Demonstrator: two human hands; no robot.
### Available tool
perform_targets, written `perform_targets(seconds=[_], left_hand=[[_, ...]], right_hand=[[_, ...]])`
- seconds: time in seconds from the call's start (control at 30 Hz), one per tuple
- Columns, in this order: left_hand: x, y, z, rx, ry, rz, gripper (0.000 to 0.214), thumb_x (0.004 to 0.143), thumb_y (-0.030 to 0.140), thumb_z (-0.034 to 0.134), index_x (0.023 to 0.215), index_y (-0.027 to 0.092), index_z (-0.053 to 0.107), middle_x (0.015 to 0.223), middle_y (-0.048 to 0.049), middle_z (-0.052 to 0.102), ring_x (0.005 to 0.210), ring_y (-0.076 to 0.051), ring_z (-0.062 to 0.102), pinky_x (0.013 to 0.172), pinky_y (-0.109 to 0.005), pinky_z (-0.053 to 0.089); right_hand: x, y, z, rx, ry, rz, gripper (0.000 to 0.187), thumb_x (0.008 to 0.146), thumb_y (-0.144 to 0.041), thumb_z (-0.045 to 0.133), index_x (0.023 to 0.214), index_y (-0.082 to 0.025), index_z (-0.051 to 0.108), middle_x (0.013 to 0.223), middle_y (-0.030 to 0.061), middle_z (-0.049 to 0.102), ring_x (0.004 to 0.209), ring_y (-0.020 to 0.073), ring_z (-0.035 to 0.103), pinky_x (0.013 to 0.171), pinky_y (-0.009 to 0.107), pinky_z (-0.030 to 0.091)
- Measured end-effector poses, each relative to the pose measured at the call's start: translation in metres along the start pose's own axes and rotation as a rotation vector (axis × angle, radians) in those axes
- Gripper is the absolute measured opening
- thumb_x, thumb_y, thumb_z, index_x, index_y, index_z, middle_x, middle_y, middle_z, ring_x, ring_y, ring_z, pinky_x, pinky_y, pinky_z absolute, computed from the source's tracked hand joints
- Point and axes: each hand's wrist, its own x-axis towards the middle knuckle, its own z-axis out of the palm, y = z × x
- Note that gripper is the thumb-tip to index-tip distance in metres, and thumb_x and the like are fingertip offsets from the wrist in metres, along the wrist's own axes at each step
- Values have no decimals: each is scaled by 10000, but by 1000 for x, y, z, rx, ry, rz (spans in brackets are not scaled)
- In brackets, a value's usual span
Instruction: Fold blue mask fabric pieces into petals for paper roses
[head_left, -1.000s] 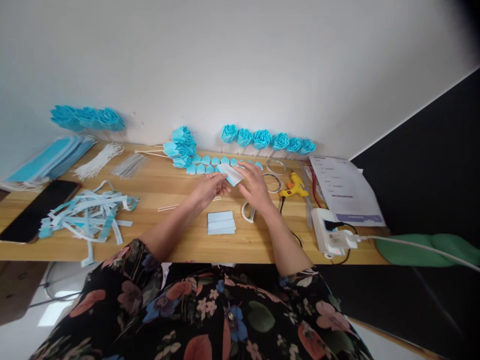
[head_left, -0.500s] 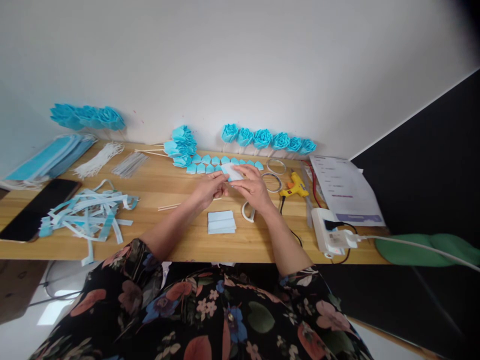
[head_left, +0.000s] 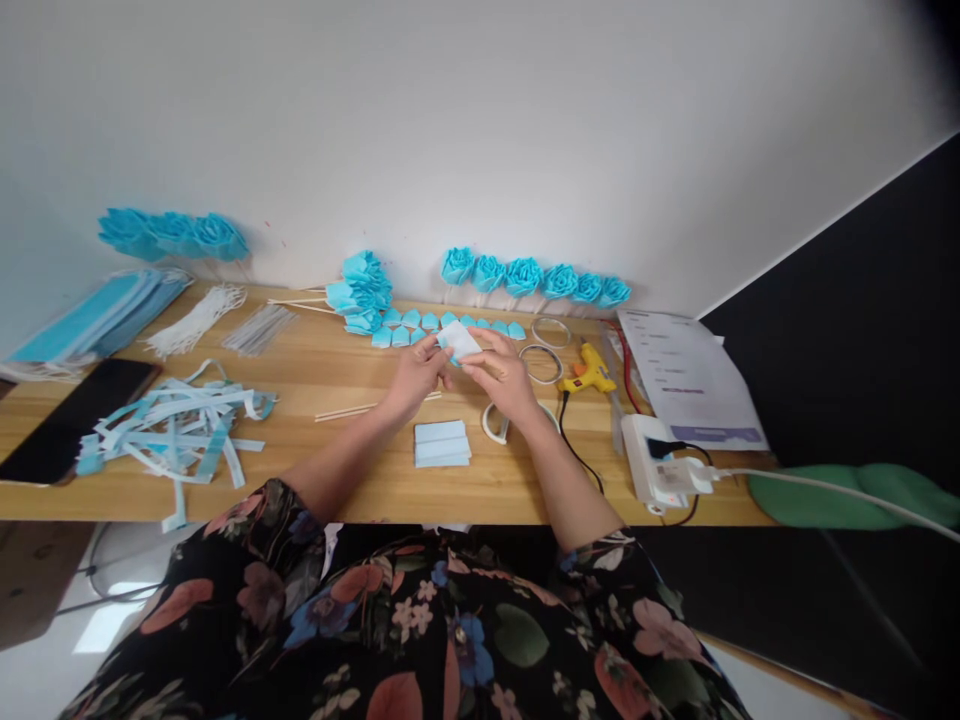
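Note:
Between my two hands, above the middle of the table, is a small square of pale mask fabric with a blue patch at its lower edge. My left hand pinches its left side, and my right hand grips the right side with thumb and fingers. Just behind, two rows of small blue folded petals lie on the wood, partly hidden by my hands. Nearer to me rests a stack of light blue fabric squares. Thin wooden sticks lie beneath my left forearm.
Blue fabric roses lean on the wall and lie mid-table. A yellow glue gun, tape rings and a power strip sit right. Left are cut strips, a phone and masks.
The fabric square has turned in my fingers, so its pale face now shows as a diamond with a corner upward. Both hands have stayed close to the same place.

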Motion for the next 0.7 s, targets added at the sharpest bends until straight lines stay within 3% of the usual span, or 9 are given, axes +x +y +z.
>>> perform_targets(seconds=[0.27, 0.47, 0.7], left_hand=[[0, -6, 3, 31, 9, 11, 344, 731, 357, 781, 989, 152, 682, 606, 30, 615, 398, -94, 542, 374, -226, 250], [0, -6, 2, 43, 5, -3, 391, 735, 378, 762, 1040, 147, 679, 562, 45, 593, 398, -106, 534, 380, -232, 277], [-3, -3, 3, 41, -8, -5, 354, 754, 367, 770, 1001, 133, 671, 481, 55, 547, 380, -96, 512, 385, -222, 288]], right_hand=[[1, 1, 4, 248, 77, 222, 168, 813, -396, 677, 817, -231, 704, 1181, 75, 699, 1120, 233, 640, 917, 362, 512], [-1, 2, 5, 240, 59, 350, 210, 797, -430, 665, 829, -223, 669, 960, 30, 731, 718, 154, 631, 708, 296, 494], [0, 0, 5, 225, 64, 369, 184, 795, -398, 665, 823, -216, 671, 829, 13, 708, 699, 159, 623, 699, 296, 477]])
